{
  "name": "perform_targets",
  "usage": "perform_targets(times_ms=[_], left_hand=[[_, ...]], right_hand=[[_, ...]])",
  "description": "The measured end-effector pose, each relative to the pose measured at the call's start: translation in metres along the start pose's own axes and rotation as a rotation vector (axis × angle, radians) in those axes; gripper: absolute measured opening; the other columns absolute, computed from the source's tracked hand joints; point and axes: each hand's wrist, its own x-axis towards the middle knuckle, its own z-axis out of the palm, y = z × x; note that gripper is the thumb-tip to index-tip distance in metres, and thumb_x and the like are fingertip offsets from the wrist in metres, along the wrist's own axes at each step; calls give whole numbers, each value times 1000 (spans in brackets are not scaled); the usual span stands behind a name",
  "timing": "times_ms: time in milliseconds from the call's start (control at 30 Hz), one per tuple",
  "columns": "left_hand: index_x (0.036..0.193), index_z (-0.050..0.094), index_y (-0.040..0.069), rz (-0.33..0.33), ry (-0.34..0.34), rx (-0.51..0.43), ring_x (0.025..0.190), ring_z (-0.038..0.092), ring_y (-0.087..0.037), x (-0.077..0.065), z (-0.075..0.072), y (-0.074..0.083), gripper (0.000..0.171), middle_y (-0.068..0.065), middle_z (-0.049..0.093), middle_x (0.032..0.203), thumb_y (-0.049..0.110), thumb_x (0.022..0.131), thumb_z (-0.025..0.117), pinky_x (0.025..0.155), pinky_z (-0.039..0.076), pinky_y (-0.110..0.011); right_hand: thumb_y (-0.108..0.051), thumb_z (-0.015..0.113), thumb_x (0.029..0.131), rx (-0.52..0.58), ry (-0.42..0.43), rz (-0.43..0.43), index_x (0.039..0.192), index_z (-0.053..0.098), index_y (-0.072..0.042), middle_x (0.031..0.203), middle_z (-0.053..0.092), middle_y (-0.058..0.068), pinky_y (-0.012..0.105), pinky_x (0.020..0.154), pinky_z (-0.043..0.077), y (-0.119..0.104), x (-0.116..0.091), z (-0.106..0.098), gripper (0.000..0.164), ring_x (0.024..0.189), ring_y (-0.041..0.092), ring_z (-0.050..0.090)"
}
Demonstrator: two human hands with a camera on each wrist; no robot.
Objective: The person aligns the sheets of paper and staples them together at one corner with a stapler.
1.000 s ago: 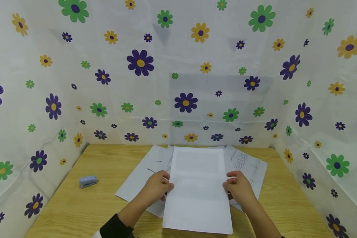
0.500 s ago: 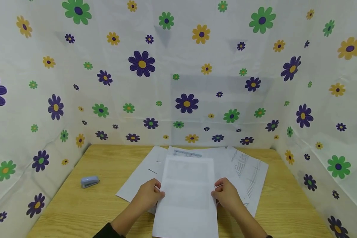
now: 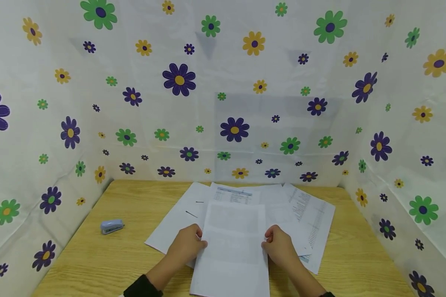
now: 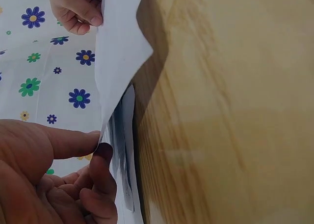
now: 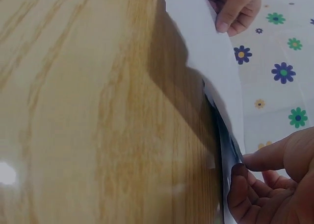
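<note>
A white sheet of paper [image 3: 232,251] is held up in front of me by its two side edges. My left hand [image 3: 187,244] pinches its left edge between thumb and fingers, and my right hand [image 3: 280,246] pinches the right edge the same way. In the left wrist view the thumb and forefinger of the left hand [image 4: 64,170] meet at the edge of the paper [image 4: 120,47], which hangs over the table and casts a shadow. The right wrist view has the right hand [image 5: 270,180] gripping the opposite edge. Only faint grey print shows through the sheet.
Several printed sheets [image 3: 312,222] lie fanned out behind the held paper, partly hidden by it. A light blue stapler [image 3: 112,226] sits at the left on the wooden table [image 3: 134,206]. A flower-patterned white curtain [image 3: 223,62] encloses the back and sides.
Both hands have brought the sheet toward me and slightly left, mostly in the first half second. A printed page behind its top edge now shows more.
</note>
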Motion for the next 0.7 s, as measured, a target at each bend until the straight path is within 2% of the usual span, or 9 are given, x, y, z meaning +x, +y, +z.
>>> perform_targets(times_ms=[267,500,700], left_hand=[[89,58,7,-10,13,162,65,54,-17,-3,3,3,24,-1,59,74,17,84,80,52,42,-32],[91,59,7,-30,8,223,64,54,-17,-4,3,7,25,-2,60,74,17,84,81,52,44,-33],[96,62,5,-45,-3,274,67,57,-18,-5,3,10,27,-5,64,79,20,84,82,57,49,-36]], right_hand=[[-5,76,85,-113,20,-22,96,58,-7,74,56,1,28,56,44,-1,-2,6,21,64,15,53],[-8,75,87,-174,7,23,96,56,-8,74,55,2,29,56,43,-5,-2,8,21,64,16,53],[-7,76,85,-220,20,6,95,58,-8,74,54,2,30,56,42,-4,-1,11,21,65,16,52]])
